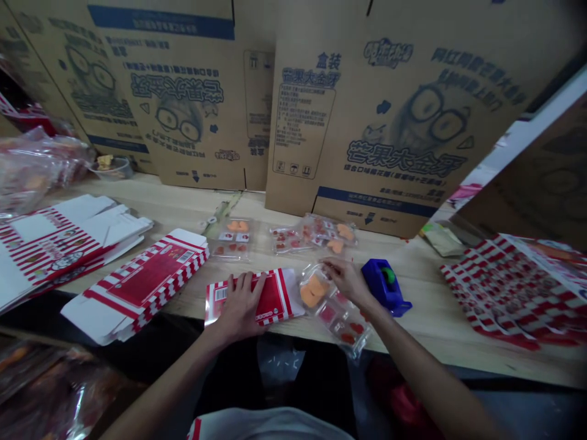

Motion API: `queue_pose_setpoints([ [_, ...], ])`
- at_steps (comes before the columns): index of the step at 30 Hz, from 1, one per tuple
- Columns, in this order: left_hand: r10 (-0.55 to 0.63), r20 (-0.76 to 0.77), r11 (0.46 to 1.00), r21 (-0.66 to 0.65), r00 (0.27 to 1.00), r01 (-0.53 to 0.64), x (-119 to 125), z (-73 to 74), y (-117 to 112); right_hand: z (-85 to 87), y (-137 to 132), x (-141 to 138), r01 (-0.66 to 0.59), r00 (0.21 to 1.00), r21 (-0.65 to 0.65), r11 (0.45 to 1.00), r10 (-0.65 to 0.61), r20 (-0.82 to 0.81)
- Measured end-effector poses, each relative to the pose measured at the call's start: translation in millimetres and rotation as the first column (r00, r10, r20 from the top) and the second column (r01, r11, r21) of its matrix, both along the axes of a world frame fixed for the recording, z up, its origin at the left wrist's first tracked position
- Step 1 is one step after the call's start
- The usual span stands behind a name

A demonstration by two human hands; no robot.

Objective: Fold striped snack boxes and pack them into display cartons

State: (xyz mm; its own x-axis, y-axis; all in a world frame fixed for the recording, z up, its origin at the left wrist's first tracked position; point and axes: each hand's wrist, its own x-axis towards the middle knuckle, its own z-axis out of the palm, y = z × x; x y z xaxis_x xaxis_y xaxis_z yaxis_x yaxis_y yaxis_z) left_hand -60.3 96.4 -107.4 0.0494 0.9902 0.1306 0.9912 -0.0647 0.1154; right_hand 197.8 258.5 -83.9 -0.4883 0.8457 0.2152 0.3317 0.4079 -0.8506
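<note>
Left hand (pixel 238 305) open, palm flat on 1 red-striped flat carton (pixel 275 299); right hand (pixel 346 281) fingers resting on 1 clear candy pack (pixel 332 308), grip unclear. 3 more packs (pixel 232 239) behind on wooden table (pixel 426 299), 1 blue tape dispenser (pixel 385 284) just right of right hand

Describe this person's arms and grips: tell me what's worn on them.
The left grip and right grip are bare hands: no gloves, and no ring, watch or bracelet shows. The left forearm and right forearm are bare too, with no sleeve in view.
</note>
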Motion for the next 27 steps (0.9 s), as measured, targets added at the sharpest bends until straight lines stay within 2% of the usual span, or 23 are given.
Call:
queue_pose_setpoints([
  [2,-0.002,-0.006,1.0,0.014,1.0,0.002,5.4,-0.7,0.0,3.1,-13.1,-6.9,-0.141,0.984,0.053,0.989,0.134,0.119],
  [5,-0.031,-0.01,0.999,0.027,0.999,0.031,11.6,-1.7,0.9,6.1,-30.2,-21.1,-0.321,0.902,0.079,0.944,0.279,0.329],
  [7,-0.069,-0.01,0.998,0.009,0.998,0.069,13.9,-2.2,2.0,0.6,-37.4,-31.1,-0.342,0.869,0.08,0.936,0.283,0.405],
  [9,-0.093,-0.009,0.995,-0.032,0.996,0.092,13.9,-3.3,3.1,-9.8,-39.4,-37.5,-0.308,0.882,0.074,0.948,0.256,0.395],
  [12,-0.086,0.012,0.991,-0.099,0.996,0.087,9.3,-6.8,4.1,-26.8,-32.6,-27.6,-0.11,0.944,0.1,0.989,0.073,0.321],
  [14,-0.086,0.038,0.987,-0.13,0.996,0.091,4.9,-10.5,4.3,-35.7,-25.8,-5.5,0.122,0.955,0.126,0.985,-0.151,0.255],
  [17,-0.083,0.052,0.983,-0.159,0.995,0.09,3.2,-16.0,5.3,-45.5,-25.0,30.2,0.458,0.873,0.056,0.887,-0.46,0.162],
  [19,-0.078,0.052,0.982,-0.167,0.996,0.086,8.7,-18.0,6.8,-50.0,-36.5,37.5,0.521,0.851,-0.075,0.85,-0.511,0.118],
  [21,-0.088,0.051,0.983,-0.155,0.995,0.095,18.9,-17.4,8.5,-52.6,-56.0,25.7,0.39,0.92,-0.23,0.891,-0.39,0.051],
  [23,-0.1,0.048,0.987,-0.125,0.994,0.105,30.2,-13.2,9.8,-52.5,-78.0,2.2,0.151,0.978,-0.348,0.925,-0.192,-0.084],
  [24,-0.087,0.046,0.991,-0.102,0.995,0.092,35.2,-9.7,10.0,-51.2,-88.2,-10.0,0.055,0.98,-0.367,0.929,-0.121,-0.16],
  [25,-0.051,0.047,0.996,-0.071,0.998,0.054,39.3,-5.3,9.6,-49.3,-97.1,-20.6,0.017,0.969,-0.355,0.935,-0.102,-0.223],
  [26,0.006,0.055,0.999,-0.032,0.998,-0.005,42.5,-0.2,8.5,-47.0,-104.8,-29.0,0.048,0.952,-0.318,0.947,-0.14,-0.271],
  [27,0.081,0.073,0.997,0.011,0.994,-0.082,45.0,5.0,6.6,-44.7,-111.2,-35.0,0.131,0.926,-0.275,0.953,-0.216,-0.31],
])
